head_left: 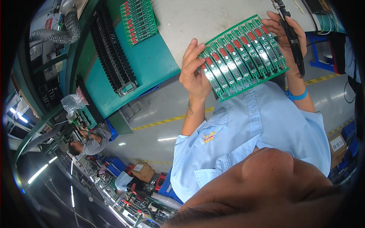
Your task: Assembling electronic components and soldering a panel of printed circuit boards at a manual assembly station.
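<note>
I hold a green circuit board panel (243, 55) up in front of my chest; it carries several narrow strips with red parts and small displays. My left hand (194, 70) grips its left edge, thumb on the face and fingers behind. At the panel's far right corner is my right hand (286, 36), which also has a black pen-like tool (293, 41) running down along the palm. A blue band (298, 95) circles my right wrist. My light blue shirt (258, 133) fills the area below the panel.
A teal workbench (152, 60) holds a black slotted rack (112, 49) and a second green panel (138, 17). A ribbed hose (57, 35) and a plastic bag (74, 102) lie at the left. A person in grey (93, 138) works nearby. A yellow line (167, 121) marks the floor, and a cardboard box (142, 171) stands on it.
</note>
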Demonstrator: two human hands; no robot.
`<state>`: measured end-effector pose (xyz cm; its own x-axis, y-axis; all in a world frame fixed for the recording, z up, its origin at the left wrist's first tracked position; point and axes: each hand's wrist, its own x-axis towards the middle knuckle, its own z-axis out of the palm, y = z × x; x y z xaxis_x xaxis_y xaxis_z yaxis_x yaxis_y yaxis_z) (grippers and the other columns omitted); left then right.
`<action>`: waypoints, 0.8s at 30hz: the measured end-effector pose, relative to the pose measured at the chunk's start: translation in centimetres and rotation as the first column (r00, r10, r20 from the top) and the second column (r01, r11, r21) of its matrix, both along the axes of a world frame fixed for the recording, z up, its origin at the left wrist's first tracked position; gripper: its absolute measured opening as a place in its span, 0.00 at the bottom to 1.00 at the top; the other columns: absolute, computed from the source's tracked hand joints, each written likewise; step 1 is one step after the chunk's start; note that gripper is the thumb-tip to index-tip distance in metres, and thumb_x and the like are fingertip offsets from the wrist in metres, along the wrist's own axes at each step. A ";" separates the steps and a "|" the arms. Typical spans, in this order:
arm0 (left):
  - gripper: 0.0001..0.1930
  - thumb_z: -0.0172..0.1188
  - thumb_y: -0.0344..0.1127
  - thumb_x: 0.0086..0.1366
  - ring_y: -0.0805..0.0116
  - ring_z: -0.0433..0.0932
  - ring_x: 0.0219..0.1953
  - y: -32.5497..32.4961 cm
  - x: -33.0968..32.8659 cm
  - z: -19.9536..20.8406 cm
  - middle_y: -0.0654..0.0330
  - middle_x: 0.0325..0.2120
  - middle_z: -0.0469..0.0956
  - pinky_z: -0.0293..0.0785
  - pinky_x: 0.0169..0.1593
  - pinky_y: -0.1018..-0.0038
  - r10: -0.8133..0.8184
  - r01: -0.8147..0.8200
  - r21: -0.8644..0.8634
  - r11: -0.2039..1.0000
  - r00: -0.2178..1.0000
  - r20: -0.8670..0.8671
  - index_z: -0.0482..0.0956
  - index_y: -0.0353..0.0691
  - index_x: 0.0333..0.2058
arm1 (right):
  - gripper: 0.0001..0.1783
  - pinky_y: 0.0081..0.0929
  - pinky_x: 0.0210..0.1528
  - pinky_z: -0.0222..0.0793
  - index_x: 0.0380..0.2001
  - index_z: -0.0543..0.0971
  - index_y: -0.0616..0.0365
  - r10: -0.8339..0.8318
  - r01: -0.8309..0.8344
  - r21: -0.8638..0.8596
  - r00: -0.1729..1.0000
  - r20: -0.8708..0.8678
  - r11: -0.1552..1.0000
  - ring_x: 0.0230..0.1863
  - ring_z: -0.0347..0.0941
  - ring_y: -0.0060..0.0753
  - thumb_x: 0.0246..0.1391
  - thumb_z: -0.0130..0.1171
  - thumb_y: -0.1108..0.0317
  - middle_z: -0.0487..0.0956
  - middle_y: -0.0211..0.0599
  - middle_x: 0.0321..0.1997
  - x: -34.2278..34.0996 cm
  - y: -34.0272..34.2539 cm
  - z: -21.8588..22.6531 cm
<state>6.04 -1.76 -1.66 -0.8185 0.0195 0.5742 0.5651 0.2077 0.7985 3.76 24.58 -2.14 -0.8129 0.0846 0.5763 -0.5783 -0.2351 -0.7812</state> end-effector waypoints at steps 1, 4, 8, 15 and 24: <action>0.17 0.67 0.18 0.56 0.47 0.73 0.63 0.0 -0.1 -0.1 0.53 0.49 0.82 0.74 0.65 0.57 0.000 0.000 -0.004 1.000 1.000 -0.008 0.71 0.43 0.39 | 0.40 0.41 0.59 0.79 0.65 0.64 0.56 -0.005 0.005 0.010 1.000 -0.006 1.000 0.58 0.78 0.52 0.49 0.67 0.83 0.73 0.65 0.63 0.0 0.0 0.0; 0.17 0.67 0.18 0.56 0.47 0.75 0.62 0.0 -0.2 -0.1 0.52 0.49 0.83 0.75 0.63 0.58 0.003 -0.003 -0.014 1.000 1.000 -0.025 0.71 0.43 0.39 | 0.40 0.41 0.59 0.79 0.65 0.64 0.56 -0.011 0.011 0.030 1.000 -0.018 1.000 0.58 0.78 0.52 0.48 0.67 0.83 0.73 0.65 0.63 0.0 0.1 0.1; 0.17 0.66 0.19 0.60 0.55 0.81 0.49 -0.2 -0.3 0.2 0.50 0.46 0.82 0.81 0.53 0.65 -0.093 0.091 0.125 0.988 0.996 0.015 0.72 0.39 0.45 | 0.41 0.35 0.55 0.80 0.65 0.64 0.58 0.099 -0.096 -0.079 0.994 0.041 0.992 0.52 0.80 0.46 0.48 0.67 0.87 0.73 0.65 0.63 0.0 0.6 0.3; 0.19 0.63 0.21 0.65 0.68 0.80 0.37 0.5 0.9 2.1 0.50 0.43 0.81 0.80 0.42 0.76 -0.127 -0.084 0.403 0.911 0.875 0.468 0.69 0.32 0.53 | 0.42 0.28 0.48 0.80 0.65 0.64 0.58 -0.207 0.187 0.128 0.965 0.162 0.974 0.46 0.79 0.39 0.47 0.66 0.89 0.73 0.65 0.63 1.1 -0.6 0.6; 0.19 0.61 0.21 0.67 0.72 0.79 0.35 0.1 0.6 2.2 0.50 0.42 0.80 0.79 0.38 0.80 -0.245 -0.057 0.506 0.861 0.824 0.510 0.68 0.30 0.55 | 0.42 0.25 0.44 0.79 0.66 0.63 0.58 -0.210 0.182 0.156 0.959 0.190 0.971 0.45 0.79 0.36 0.48 0.66 0.89 0.73 0.65 0.63 1.1 -0.6 0.6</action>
<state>6.60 -1.69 0.57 -0.9992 -0.0389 -0.0084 0.0043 -0.3158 0.9488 4.87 23.97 -1.56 -0.8895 0.1862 0.4173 -0.4275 -0.0165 -0.9038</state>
